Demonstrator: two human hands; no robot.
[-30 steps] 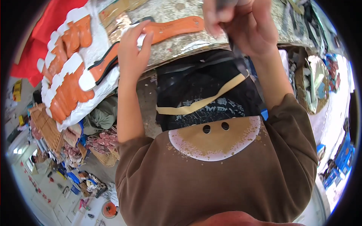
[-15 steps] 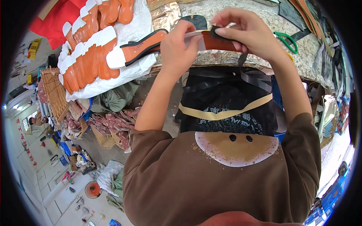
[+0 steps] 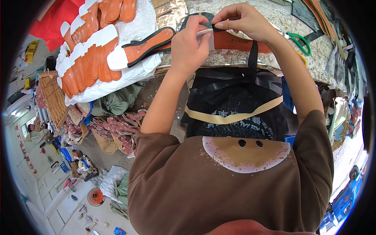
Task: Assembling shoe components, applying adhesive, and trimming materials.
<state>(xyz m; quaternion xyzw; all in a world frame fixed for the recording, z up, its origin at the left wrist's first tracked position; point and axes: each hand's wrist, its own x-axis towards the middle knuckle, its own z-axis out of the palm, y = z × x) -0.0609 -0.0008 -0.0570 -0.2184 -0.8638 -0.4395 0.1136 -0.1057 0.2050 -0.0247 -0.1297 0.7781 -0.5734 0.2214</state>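
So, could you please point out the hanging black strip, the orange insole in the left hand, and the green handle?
Hanging black strip (image 3: 253, 55), head view: its middle.
Orange insole (image 3: 237, 42), head view: its orange surface.
Green handle (image 3: 306, 44), head view: right rim.

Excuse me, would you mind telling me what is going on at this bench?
A person's left hand holds an orange sole by its white end, while the right hand pinches a black strip near the sole's edge, the loose length hanging down. A black-edged sole lies to the left, beside rows of white-ended soles.
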